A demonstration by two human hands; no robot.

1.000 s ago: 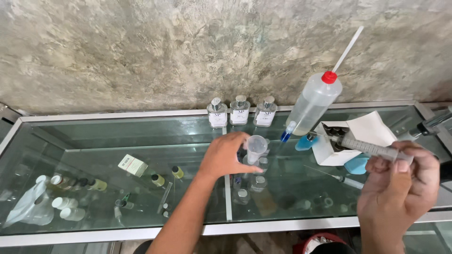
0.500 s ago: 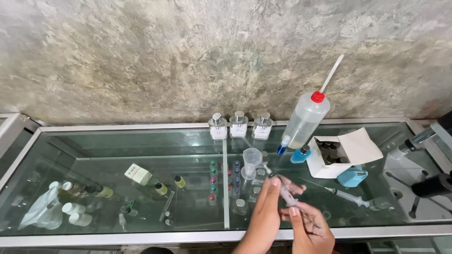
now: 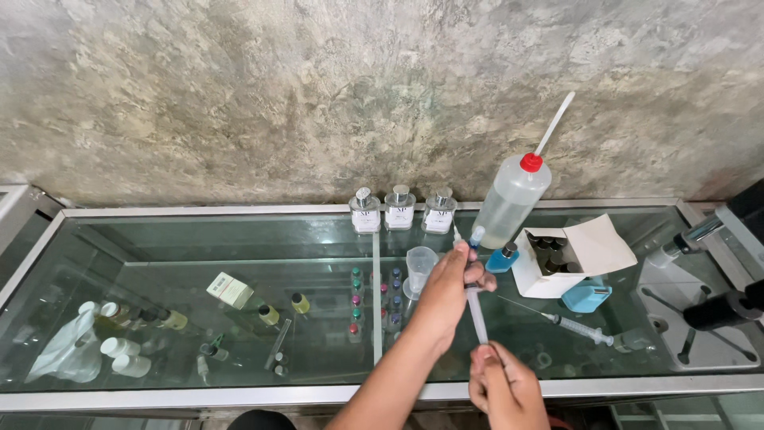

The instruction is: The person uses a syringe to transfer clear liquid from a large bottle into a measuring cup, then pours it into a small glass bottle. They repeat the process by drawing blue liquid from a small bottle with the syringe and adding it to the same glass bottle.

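The clear plastic syringe (image 3: 476, 306) stands nearly upright over the middle of the glass tabletop (image 3: 239, 239), held by both hands. The left hand (image 3: 446, 291) is closed round its upper barrel, fingers pinched near the tip; the right hand (image 3: 503, 386) is curled round the plunger end below. By the look of it, the syringe is being readied or adjusted, and the grip calls for a steady barrel while the plunger is worked.

From the left, under the glass: a white plastic bag (image 3: 68, 350), small white-capped bottles (image 3: 123, 357), amber vials (image 3: 171, 320), a small white carton (image 3: 228, 289), and a row of tiny coloured-cap vials (image 3: 355, 302). On the tabletop, three square clear bottles with silver caps (image 3: 398, 211) stand at the wall, holding clear liquid. A small, seemingly empty clear measuring cup (image 3: 419, 263) sits just left of the left hand. Rightwards come a translucent red-capped wash bottle (image 3: 509, 199), partly filled, a small blue bottle (image 3: 501, 259), an open white box of dark vials (image 3: 557, 259), and a second syringe with needle (image 3: 577, 328) lying flat.
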